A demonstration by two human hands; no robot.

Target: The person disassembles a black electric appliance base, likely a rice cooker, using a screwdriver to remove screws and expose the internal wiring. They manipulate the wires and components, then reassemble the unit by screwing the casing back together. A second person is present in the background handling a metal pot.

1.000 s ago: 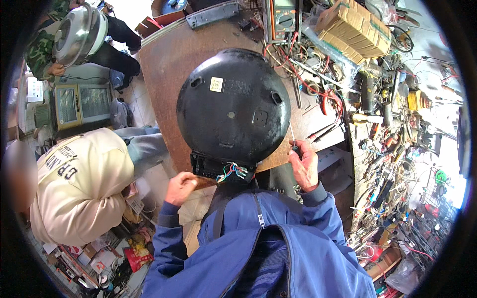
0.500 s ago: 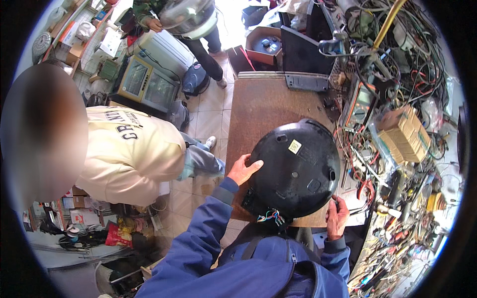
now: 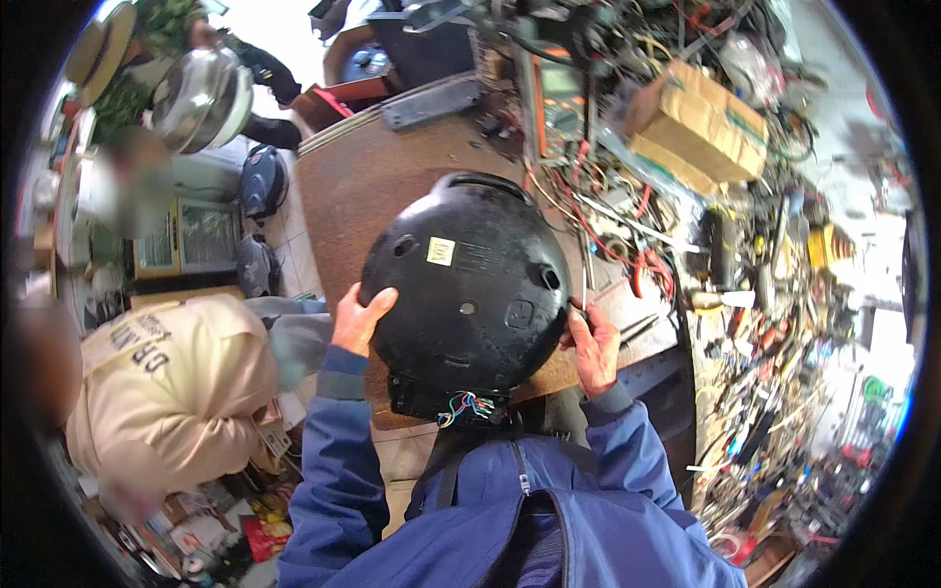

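A round black appliance (image 3: pixel 461 314) lies with its underside up at the near edge of the brown table. It has a pale square sticker, a loop handle on its far side and several coloured wires (image 3: pixel 468 404) coming out at the near side. My left hand (image 3: pixel 361 316) grips its left rim, thumb on top, the other fingers partly hidden. My right hand (image 3: pixel 592 345) is at its right rim, thumb and fingers pinched together. A thin metal shaft (image 3: pixel 585 277) shows just above those fingers; whether they hold it I cannot tell.
The brown table (image 3: pixel 333 186) carries a multimeter (image 3: pixel 559 103), tangled leads and a cardboard box (image 3: pixel 698 127) to the right. Loose tools (image 3: pixel 774 392) crowd the right side. A person in a cream top (image 3: pixel 176 382) is at left; another, far left, carries a clear-domed appliance (image 3: pixel 201 98).
The view has swung right, so the table and appliance appear further left. My left hand still grips the rim, and my right hand stays at the right rim. The domed appliance's carrier appears further left.
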